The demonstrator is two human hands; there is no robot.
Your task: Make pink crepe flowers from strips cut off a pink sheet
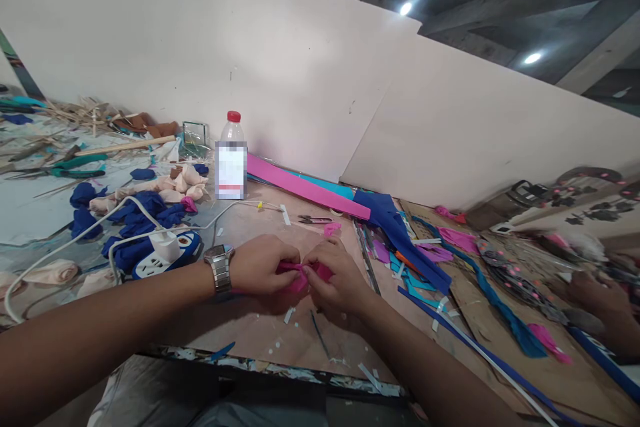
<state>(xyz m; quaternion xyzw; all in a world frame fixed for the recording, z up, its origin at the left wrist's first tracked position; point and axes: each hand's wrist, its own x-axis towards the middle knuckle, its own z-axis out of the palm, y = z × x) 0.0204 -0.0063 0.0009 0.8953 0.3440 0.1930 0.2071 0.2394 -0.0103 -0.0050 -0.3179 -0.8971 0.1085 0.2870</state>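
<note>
Low over the front half of the table, my left hand [265, 263] and my right hand [340, 273] meet, thumbs close together. Both pinch a crumpled piece of pink material [295, 280], thin like cloth or crepe paper; the fingers hide part of it. A steel watch [220, 265] is on my left wrist. Just beyond my right hand lie a small pink scrap [332, 229] and a pair of small dark snips [315, 219]. A long flat pink strip [310, 188] stretches across the back of the table.
Left of my hands are a blue-and-white power strip [167, 253] with a white cable, bundled blue cloth-like pieces [145, 210] and green-handled pliers [80, 165]. A red-capped bottle [233, 127] stands behind. Blue strips [400, 240] lie right, near another person's hand [597, 293].
</note>
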